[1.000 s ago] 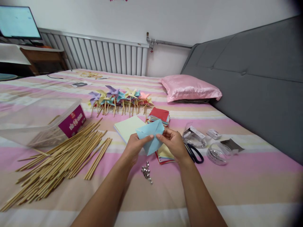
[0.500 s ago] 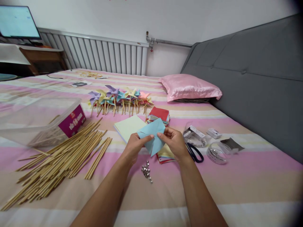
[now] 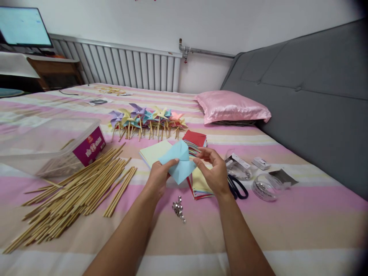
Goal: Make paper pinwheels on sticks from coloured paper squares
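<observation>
From my feed, the pink pillow (image 3: 232,107) lies against the grey headboard (image 3: 310,96). Left of the pillow I see finished pinwheels (image 3: 146,119); further left, a clear plastic box (image 3: 48,143) beside scattered bamboo sticks (image 3: 74,191). Scissors (image 3: 237,187) lie nearer than the pillow.

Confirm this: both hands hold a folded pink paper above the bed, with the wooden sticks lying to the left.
Not quite: the folded paper held by the left hand and right hand is light blue, not pink. The head view shows it; the wooden sticks do lie left.

- folded paper (image 3: 178,163): light blue
- bedsheet (image 3: 287,214): pink, cream and tan stripes
- pillow (image 3: 232,107): glossy pink
- headboard (image 3: 310,99): grey
- scissors (image 3: 237,187): dark blue handles
</observation>
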`<action>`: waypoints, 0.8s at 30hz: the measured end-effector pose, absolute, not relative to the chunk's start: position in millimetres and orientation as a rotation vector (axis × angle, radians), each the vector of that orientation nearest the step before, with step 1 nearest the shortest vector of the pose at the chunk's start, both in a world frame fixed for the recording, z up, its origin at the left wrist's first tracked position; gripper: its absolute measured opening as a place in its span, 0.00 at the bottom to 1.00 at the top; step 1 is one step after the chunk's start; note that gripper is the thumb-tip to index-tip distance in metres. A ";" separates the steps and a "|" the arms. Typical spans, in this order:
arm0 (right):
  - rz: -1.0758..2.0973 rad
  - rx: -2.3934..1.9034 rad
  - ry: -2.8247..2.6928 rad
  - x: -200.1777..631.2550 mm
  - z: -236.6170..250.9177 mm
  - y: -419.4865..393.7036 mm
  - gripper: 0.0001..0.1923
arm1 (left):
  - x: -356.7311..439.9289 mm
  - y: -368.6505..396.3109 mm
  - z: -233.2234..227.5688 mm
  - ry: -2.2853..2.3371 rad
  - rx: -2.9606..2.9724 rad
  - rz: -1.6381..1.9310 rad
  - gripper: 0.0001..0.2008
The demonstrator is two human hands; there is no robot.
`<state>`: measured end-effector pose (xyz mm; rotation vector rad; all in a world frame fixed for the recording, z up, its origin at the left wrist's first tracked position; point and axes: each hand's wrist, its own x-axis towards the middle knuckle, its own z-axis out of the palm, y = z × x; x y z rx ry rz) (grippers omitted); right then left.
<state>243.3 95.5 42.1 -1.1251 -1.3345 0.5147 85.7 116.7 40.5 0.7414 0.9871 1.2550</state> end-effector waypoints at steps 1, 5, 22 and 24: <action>0.436 -1.137 -1.334 243.7 43.6 94.1 0.14 | 83.7 118.6 41.4 1.000 0.679 1.285 0.18; 0.590 -1.092 -1.417 243.4 45.5 88.5 0.09 | 77.4 124.0 45.5 0.983 0.492 1.349 0.14; 1.002 -0.993 -1.541 234.6 37.1 90.9 0.07 | 84.4 114.8 45.9 0.886 0.657 1.245 0.12; 0.983 -0.999 -1.486 233.8 36.0 92.5 0.08 | 86.4 113.2 46.7 0.893 0.693 1.273 0.12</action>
